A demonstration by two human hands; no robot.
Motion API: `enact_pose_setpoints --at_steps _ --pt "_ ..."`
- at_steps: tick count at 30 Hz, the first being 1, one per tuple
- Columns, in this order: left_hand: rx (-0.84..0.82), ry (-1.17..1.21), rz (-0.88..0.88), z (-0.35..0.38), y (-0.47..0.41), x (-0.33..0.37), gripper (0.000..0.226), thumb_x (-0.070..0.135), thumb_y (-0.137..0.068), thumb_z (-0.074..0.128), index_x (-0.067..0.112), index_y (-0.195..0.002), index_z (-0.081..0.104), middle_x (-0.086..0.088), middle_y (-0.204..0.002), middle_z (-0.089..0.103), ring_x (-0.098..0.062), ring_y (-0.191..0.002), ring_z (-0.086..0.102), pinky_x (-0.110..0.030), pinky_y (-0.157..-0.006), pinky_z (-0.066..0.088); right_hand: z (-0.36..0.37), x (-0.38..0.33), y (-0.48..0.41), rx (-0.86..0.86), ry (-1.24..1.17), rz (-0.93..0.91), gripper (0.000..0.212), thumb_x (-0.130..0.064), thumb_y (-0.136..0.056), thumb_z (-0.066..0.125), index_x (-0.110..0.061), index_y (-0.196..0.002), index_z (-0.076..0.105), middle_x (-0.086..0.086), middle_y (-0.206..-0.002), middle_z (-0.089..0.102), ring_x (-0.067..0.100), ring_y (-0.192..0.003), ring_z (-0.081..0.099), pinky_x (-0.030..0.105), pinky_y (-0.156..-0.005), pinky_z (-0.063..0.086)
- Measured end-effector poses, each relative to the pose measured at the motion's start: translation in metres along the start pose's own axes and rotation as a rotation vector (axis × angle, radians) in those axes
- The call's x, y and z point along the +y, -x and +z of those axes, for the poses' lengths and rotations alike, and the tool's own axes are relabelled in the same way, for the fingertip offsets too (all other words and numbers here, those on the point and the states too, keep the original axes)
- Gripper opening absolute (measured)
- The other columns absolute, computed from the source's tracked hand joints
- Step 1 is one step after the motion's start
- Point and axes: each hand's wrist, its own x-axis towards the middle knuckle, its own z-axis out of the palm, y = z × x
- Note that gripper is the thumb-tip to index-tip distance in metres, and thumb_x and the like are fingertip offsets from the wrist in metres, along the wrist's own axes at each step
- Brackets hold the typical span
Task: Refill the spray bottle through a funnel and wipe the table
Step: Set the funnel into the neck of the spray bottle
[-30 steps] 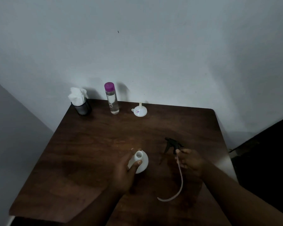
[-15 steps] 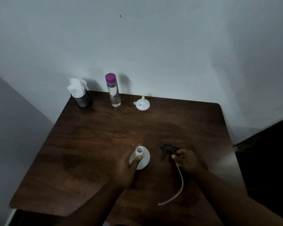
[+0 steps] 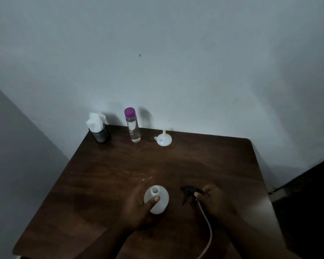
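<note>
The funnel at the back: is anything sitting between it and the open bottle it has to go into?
Nothing visible: only bare table lies between the funnel and the spray bottle.

A dark wooden table (image 3: 204, 161) with rounded corners stands pushed into the corner of a dim room, its far edge against a plain pale wall (image 3: 157, 62). A second, greyer wall (image 3: 17, 146) meets it at left. Deep shadow fills the lower right.

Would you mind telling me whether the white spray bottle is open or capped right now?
Open. The spray bottle shows a bare round mouth, and its black trigger head lies apart on the table, under the right hand.
</note>
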Motion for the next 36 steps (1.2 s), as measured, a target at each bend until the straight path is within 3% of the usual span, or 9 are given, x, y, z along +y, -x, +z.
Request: enact_pose_setpoints --at_steps 3,5,8,13,17,20,23,31,36 --pt "0.055 -0.067 0.068 -0.009 -0.004 0.019 0.07 0.072 -0.077 0.074 0.056 -0.141 0.05 0.029 -0.147 0.052 0.002 -0.14 0.045 -0.034 -0.117 0.04 -0.007 -0.021 -0.005 0.054 -0.135 -0.049 0.025 -0.033 -0.078 0.085 -0.021 -0.084 0.064 -0.005 -0.078 0.067 0.015 -0.073 0.064 0.026 -0.063 0.048" --pt "0.081 -0.049 0.074 -0.015 -0.01 0.029 0.068 0.075 -0.079 0.071 0.057 -0.141 0.051 0.025 -0.149 0.054 0.0 -0.141 0.047 -0.036 -0.118 0.042 -0.012 -0.041 -0.011 0.066 -0.204 -0.081 0.025 -0.028 -0.076 0.087 -0.019 -0.085 0.065 -0.005 -0.075 0.066 0.012 -0.07 0.063 0.021 -0.06 0.045" --pt "0.079 -0.043 0.09 -0.023 -0.027 0.043 0.056 0.059 -0.088 0.073 0.047 -0.14 0.057 0.023 -0.143 0.06 0.001 -0.136 0.053 -0.035 -0.115 0.047 -0.017 -0.072 -0.025 0.043 -0.18 -0.145 0.026 -0.028 -0.078 0.085 -0.015 -0.09 0.067 -0.003 -0.078 0.065 0.004 -0.069 0.059 0.009 -0.055 0.04" --pt "0.074 -0.1 0.105 -0.039 -0.078 0.062 0.041 0.037 -0.094 0.076 0.037 -0.133 0.063 0.019 -0.134 0.066 0.0 -0.128 0.059 -0.03 -0.116 0.046 -0.025 -0.125 -0.056 0.084 -0.131 -0.186 0.026 -0.024 -0.075 0.087 -0.019 -0.087 0.066 -0.004 -0.077 0.064 0.009 -0.072 0.06 0.017 -0.063 0.044" --pt "0.037 -0.045 0.05 -0.052 -0.129 0.063 0.043 0.027 -0.094 0.077 0.026 -0.135 0.063 0.008 -0.132 0.07 -0.008 -0.129 0.063 -0.036 -0.116 0.046 -0.023 -0.165 -0.092 0.078 -0.032 -0.222 0.023 -0.028 -0.077 0.085 -0.025 -0.086 0.064 -0.011 -0.074 0.062 0.005 -0.072 0.059 0.009 -0.062 0.043" --pt "0.006 0.026 -0.011 -0.053 -0.162 0.055 0.043 0.02 -0.096 0.075 0.019 -0.137 0.062 0.002 -0.131 0.07 -0.014 -0.128 0.063 -0.041 -0.114 0.048 -0.004 -0.193 -0.123 0.034 0.027 -0.228 0.022 -0.028 -0.08 0.081 -0.025 -0.089 0.061 -0.01 -0.086 0.064 0.008 -0.082 0.061 0.021 -0.073 0.049" --pt "-0.015 0.117 -0.077 -0.043 -0.187 0.044 0.04 0.013 -0.097 0.072 0.018 -0.136 0.062 -0.001 -0.13 0.069 -0.016 -0.124 0.064 -0.043 -0.11 0.053 0.021 -0.213 -0.152 0.036 0.036 -0.199 0.027 -0.026 -0.083 0.08 -0.02 -0.105 0.065 -0.004 -0.104 0.066 0.011 -0.096 0.062 0.02 -0.079 0.047" --pt "-0.033 0.163 -0.091 -0.022 -0.233 0.001 0.041 0.001 -0.096 0.07 0.011 -0.135 0.062 -0.002 -0.128 0.07 -0.011 -0.119 0.065 -0.007 -0.081 0.053 0.066 -0.232 -0.212 0.064 0.125 -0.164 0.027 -0.019 -0.089 0.066 -0.019 -0.114 0.057 0.002 -0.109 0.058 0.024 -0.102 0.061 0.028 -0.08 0.045" --pt "-0.026 0.24 -0.12 -0.024 -0.246 -0.022 0.043 -0.007 -0.095 0.068 0.006 -0.135 0.062 -0.007 -0.128 0.07 -0.019 -0.125 0.064 -0.014 -0.089 0.056 0.076 -0.231 -0.228 0.104 0.148 -0.131 0.006 -0.016 -0.091 0.059 -0.02 -0.094 0.061 -0.002 -0.098 0.056 0.022 -0.102 0.061 0.028 -0.081 0.045"
